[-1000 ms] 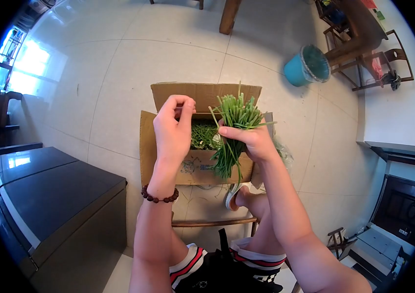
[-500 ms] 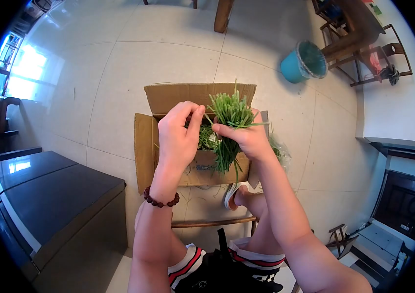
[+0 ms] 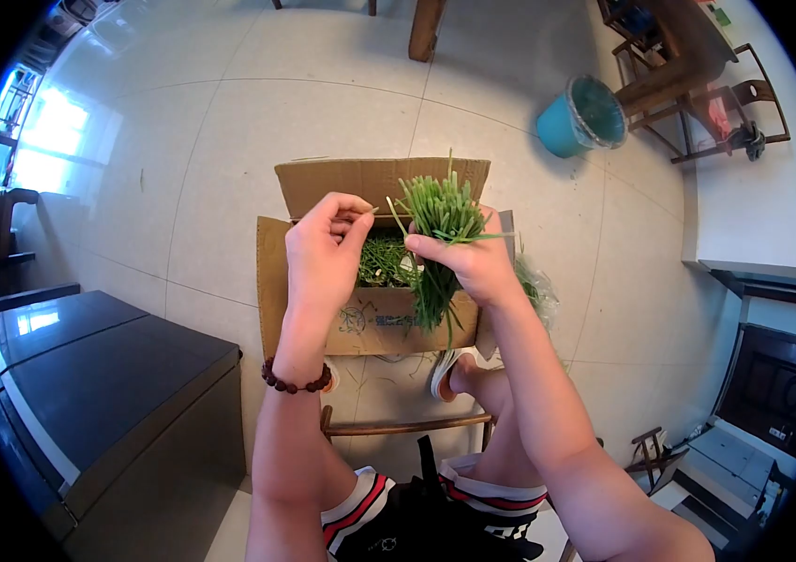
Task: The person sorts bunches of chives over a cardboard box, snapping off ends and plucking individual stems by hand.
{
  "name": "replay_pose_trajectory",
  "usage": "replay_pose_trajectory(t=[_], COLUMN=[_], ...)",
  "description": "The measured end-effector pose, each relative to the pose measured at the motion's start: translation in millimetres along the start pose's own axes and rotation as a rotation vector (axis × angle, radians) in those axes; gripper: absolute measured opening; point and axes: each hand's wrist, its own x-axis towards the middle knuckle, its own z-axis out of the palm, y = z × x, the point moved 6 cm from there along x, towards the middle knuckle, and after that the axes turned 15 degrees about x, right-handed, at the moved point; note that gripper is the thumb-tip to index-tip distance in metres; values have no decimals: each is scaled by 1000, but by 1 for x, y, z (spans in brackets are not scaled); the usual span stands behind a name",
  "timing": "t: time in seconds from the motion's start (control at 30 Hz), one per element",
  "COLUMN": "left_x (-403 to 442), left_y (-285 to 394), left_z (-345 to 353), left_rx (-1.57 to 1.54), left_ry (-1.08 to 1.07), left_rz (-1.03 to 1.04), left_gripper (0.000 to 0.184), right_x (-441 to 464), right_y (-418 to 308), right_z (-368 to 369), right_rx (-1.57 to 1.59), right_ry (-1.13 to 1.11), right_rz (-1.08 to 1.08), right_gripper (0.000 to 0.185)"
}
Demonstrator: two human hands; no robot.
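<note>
Over the cardboard box (image 3: 271, 272), my right hand (image 3: 475, 262) is wrapped round a thick bunch of green chives (image 3: 445, 211). Their cut ends point up and away, and the long leaves hang below the fist. One pale stalk sticks out from the bunch on its left side. My left hand (image 3: 321, 248) is beside it, a short gap away, with thumb and forefinger pinched on a small yellowish bit of chive (image 3: 374, 211). More loose green leaves (image 3: 384, 258) lie inside the open box below; the hands hide part of them.
A teal bucket (image 3: 562, 126) with a plastic liner stands at the back right near wooden furniture (image 3: 688, 56). At the left is a dark cabinet (image 3: 126, 375). Clear plastic (image 3: 540, 295) lies right of the box. A wooden bar (image 3: 407, 428) crosses before my legs.
My left hand has moved left and away from the bunch, with a small bit now at its fingertips. My right hand holds the chives almost still.
</note>
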Motion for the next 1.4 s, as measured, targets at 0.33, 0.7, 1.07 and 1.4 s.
replay_pose_trajectory(t=[0.33, 0.7, 1.07, 1.4], left_x=[-7, -16, -9, 18], left_y=[4, 39, 23, -43], left_z=[31, 5, 4, -75], left_rx=[-450, -173, -436, -954], left_ry=[-147, 37, 112, 464], left_rz=[-42, 287, 106, -178], left_gripper=[28, 21, 5, 14], right_x=[0, 7, 3, 12], right_y=[-1, 22, 19, 12], right_z=[8, 0, 7, -54], right_rx=[47, -126, -358, -488], right_ry=[8, 105, 122, 316], right_rz=[-12, 28, 126, 155], right_gripper=[29, 24, 34, 40])
